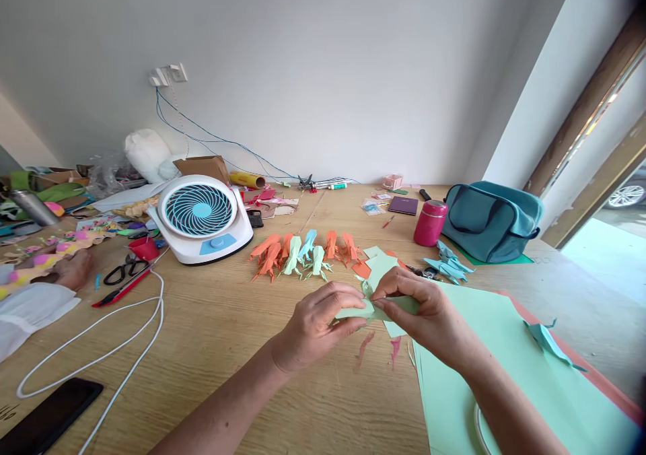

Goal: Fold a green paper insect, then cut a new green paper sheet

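A partly folded pale green paper piece [353, 312] is held between my two hands above the table. My left hand [323, 313] pinches its left part between thumb and fingers. On the right part, the thumb and forefinger of my right hand [416, 300] press together near the middle of the piece. Just beyond my hands stand several folded paper figures: orange ones [270, 256], pale green ones [293, 256] and a blue one [307, 245]. Loose green paper [379, 266] lies behind the piece. Under my right forearm spreads a stack of large green sheets [464, 347].
A white fan [202, 216] stands at the left, near black scissors [126, 270], a white cable [156, 320] and a phone [53, 414]. Another person's hand [73, 270] rests at far left. A pink jar [431, 223], teal bag [492, 223] and blue paper figures [448, 264] are at right.
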Tool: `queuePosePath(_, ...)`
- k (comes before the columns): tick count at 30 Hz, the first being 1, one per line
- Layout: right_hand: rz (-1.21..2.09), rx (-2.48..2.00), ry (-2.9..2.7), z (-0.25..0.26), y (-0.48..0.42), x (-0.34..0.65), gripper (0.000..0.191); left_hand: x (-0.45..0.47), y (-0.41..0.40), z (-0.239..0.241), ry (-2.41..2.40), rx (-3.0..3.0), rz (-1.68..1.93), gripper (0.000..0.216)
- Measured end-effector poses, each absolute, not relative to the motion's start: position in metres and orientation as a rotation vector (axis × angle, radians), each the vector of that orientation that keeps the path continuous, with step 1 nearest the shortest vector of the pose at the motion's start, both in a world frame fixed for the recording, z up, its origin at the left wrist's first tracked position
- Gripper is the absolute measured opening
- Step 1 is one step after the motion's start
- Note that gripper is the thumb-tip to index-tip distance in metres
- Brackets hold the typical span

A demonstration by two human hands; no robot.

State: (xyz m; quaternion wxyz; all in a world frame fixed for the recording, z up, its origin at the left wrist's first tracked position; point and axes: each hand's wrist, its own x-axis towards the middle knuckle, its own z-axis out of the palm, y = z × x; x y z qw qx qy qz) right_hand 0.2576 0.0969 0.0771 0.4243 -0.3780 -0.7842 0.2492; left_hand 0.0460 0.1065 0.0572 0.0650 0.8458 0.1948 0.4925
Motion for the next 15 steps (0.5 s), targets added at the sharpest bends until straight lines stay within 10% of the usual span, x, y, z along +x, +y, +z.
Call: queuePosePath(15, 0.063, -0.865, -2.253, 0.085, 0.093, 0.266, 0.020, 0.049, 0.103, 0.055, 0.681, 2.446, 1.582, 0.028)
